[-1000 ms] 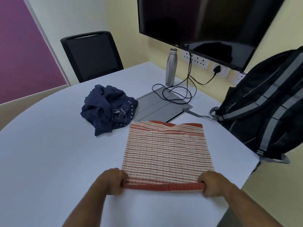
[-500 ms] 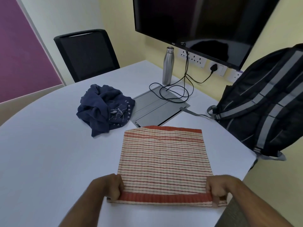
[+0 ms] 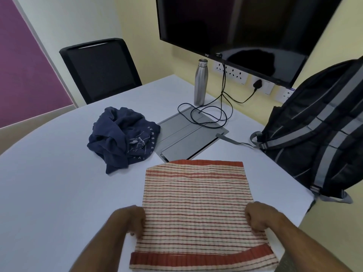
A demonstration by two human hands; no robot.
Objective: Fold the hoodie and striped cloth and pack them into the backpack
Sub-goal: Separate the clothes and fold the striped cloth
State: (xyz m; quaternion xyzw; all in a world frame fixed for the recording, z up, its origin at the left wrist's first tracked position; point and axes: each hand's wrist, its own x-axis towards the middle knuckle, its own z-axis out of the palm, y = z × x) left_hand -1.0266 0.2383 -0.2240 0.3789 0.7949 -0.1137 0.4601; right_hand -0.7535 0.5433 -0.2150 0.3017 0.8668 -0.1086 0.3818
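Far left, a purple wall panel [image 3: 23, 61] above the curved edge of the white table [image 3: 49, 183]. Next along, a black mesh-backed chair [image 3: 100, 67] tucked behind the table's far side. In front of it, crumpled in a heap on the tabletop, the navy hoodie [image 3: 121, 138], unfolded, white lettering showing on its right flank, just touching the grey cable hatch [image 3: 188, 134] set flush in the table. At bottom left, the left hand [image 3: 129, 220], knuckles up, fingers curled and gripping the left edge of the striped cloth [image 3: 196, 205]. Spread flat between both hands, the cloth itself: cream with thin red stripes, a broad red band along the near hem, which overhangs toward the table's front edge; the far edge lies just short of the hatch. Behind, upright by the wall, a steel bottle [image 3: 200, 81], with black cables [image 3: 214, 112] looping down from the wall sockets [image 3: 231, 72] across the hatch. Above, a dark wall-mounted screen [image 3: 235, 26]. At the cloth's right edge, the right hand [image 3: 259, 218], likewise curled and clutching the fabric, thumb hidden. Far right, the black backpack [image 3: 318, 134] with grey straps, standing on the table's right corner against the yellow wall, apart from the cloth; one grey strap trails onto the hatch corner.
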